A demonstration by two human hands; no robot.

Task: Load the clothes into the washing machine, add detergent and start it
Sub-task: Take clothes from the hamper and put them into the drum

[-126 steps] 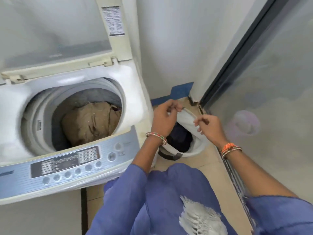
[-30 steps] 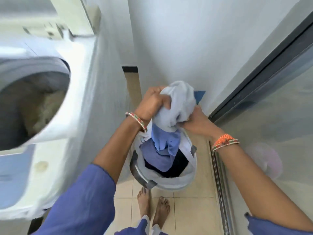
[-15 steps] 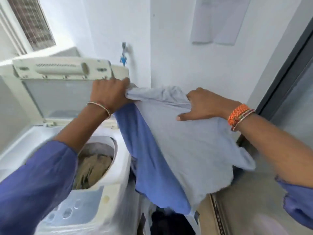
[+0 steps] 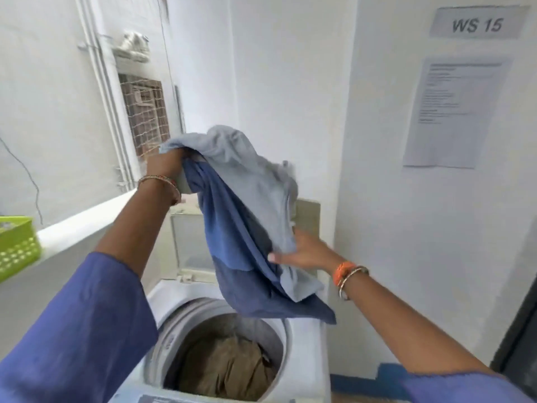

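Head camera looks down at my two hands holding clothes above the washing machine. My left hand is closed around the top of a light grey garment and a blue garment, raised high. My right hand grips the lower side of the same bundle, with the thumb pressed on the cloth. Both pieces hang over the open drum, not touching it. Inside the drum a brown cloth already lies. The lid stands upright behind.
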